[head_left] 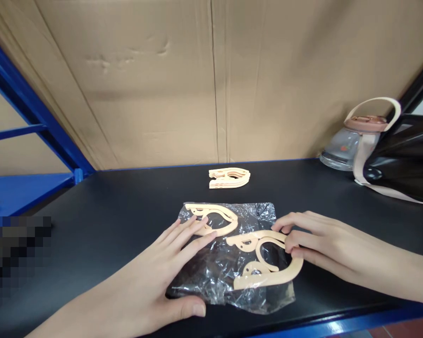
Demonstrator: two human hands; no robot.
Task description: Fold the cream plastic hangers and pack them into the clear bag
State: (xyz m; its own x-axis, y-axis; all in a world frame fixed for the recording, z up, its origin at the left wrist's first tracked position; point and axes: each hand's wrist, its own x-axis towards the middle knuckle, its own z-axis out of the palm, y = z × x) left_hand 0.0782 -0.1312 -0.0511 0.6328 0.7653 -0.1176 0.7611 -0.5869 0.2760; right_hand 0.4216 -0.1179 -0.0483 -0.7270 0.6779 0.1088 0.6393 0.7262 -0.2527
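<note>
Two cream folding hangers lie at a clear plastic bag (211, 277) spread on the black tabletop. My left hand (162, 270) rests flat, fingers stretched over the bag's left side and the lower part of the farther hanger (229, 227). The nearer hanger (264, 280) has its arms partly spread, with its hook curving between them. My right hand (320, 241) closes its fingers round the bend of that hanger, at the bag's right edge. Whether the farther hanger is inside the bag or on top, I cannot tell.
Behind the bag sits a neat stack of folded cream hangers (230, 178). At the back right stands a clear bottle (341, 145) with a pink lid and strap, beside a black bag (405, 159). Cardboard (155, 94) walls the back; a blue metal frame (56, 136) stands left.
</note>
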